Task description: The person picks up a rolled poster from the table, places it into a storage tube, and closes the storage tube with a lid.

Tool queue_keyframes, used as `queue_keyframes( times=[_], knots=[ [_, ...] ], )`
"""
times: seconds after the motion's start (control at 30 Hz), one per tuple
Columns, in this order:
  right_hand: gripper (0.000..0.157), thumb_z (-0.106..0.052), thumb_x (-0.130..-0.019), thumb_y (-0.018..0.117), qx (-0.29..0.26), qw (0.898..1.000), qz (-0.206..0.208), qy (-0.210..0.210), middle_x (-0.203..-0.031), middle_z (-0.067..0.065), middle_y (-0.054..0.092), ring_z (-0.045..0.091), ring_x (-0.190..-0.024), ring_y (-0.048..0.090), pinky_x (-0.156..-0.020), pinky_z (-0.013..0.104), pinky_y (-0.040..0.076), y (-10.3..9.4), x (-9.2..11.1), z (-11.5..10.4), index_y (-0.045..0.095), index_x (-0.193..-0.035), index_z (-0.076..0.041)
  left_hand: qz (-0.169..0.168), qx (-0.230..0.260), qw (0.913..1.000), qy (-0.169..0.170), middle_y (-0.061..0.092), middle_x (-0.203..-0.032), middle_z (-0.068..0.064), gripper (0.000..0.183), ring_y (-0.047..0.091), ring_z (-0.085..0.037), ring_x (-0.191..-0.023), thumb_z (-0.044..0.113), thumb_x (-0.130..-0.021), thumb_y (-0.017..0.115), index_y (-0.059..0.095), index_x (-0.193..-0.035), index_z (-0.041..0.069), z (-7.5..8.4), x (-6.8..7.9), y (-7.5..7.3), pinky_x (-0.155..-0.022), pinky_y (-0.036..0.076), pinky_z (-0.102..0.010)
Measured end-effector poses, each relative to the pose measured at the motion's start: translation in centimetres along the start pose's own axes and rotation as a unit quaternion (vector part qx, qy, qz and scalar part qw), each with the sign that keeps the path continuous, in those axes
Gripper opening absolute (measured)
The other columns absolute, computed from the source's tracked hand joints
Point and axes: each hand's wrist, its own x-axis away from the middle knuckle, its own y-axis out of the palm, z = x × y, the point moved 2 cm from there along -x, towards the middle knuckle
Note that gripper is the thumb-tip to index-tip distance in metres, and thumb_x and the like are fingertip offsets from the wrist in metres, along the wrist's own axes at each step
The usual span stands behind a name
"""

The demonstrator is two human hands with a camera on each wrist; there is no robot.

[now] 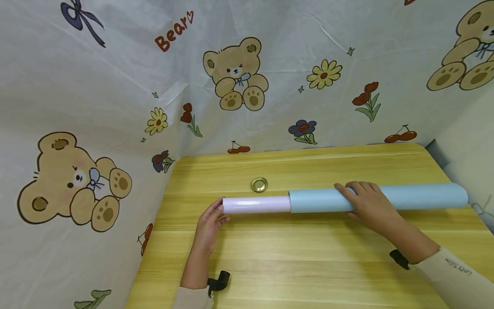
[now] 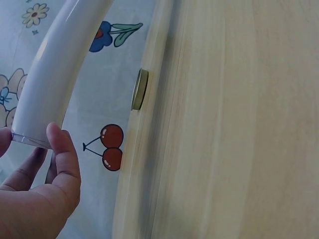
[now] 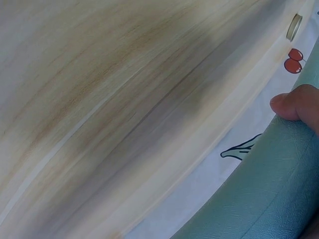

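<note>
A pale lilac, glossy roll (image 1: 256,204) sticks out of the left end of a long light blue tube (image 1: 424,196). At the roll's free end my left hand (image 1: 209,225) pinches the rim between thumb and fingers, as the left wrist view also shows around the whitish roll (image 2: 60,64). My right hand (image 1: 372,208) grips the blue tube near its middle from above, its thumb toward the left. In the right wrist view the tube (image 3: 269,179) looks leathery, with the thumb across it. Whatever lies deeper inside the tube is hidden.
A small round gold lid (image 1: 259,184) lies on the wooden table (image 1: 270,257) behind the roll. White cloth (image 1: 285,25) printed with bears and flowers hangs along the back and left edges. The blue tube's right end extends close to the table's right edge.
</note>
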Motion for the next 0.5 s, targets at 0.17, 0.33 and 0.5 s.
queue_keyframes(
  times=[0.17,0.33,0.5],
  knots=[
    [0.096,-0.029,-0.06,0.098,0.0,1.0,0.002,0.003,-0.118,0.018,0.061,0.04,-0.112,0.057,-0.096,0.061,0.045,-0.05,-0.03,0.04,0.051,-0.141,-0.009,-0.005,-0.002,1.0,0.003,0.057,-0.138,-0.007,0.049,0.059,-0.016,-0.115,0.029,-0.102,0.061,0.055,-0.145,0.006,-0.05,-0.05,0.17,-0.091,0.056,-0.029],
    [0.096,-0.029,-0.06,0.098,-0.001,1.0,0.006,0.0,-0.117,0.018,0.061,0.04,-0.112,0.058,-0.096,0.061,0.045,0.0,-0.09,0.11,0.051,-0.141,-0.009,-0.011,-0.006,0.9999,0.005,0.057,-0.138,-0.008,0.049,0.06,-0.015,-0.113,0.027,-0.103,0.06,0.053,-0.145,0.004,-0.11,-0.04,0.36,-0.091,0.056,-0.027],
    [0.096,-0.028,-0.06,0.098,-0.007,1.0,0.008,0.003,-0.117,0.018,0.061,0.042,-0.111,0.057,-0.096,0.062,0.045,-0.08,-0.15,0.22,0.051,-0.142,-0.009,-0.02,-0.002,0.9998,0.003,0.054,-0.144,-0.01,0.05,0.059,-0.017,-0.116,0.027,-0.102,0.061,0.052,-0.146,0.006,-0.03,0.08,0.5,-0.093,0.056,-0.029]
  ],
)
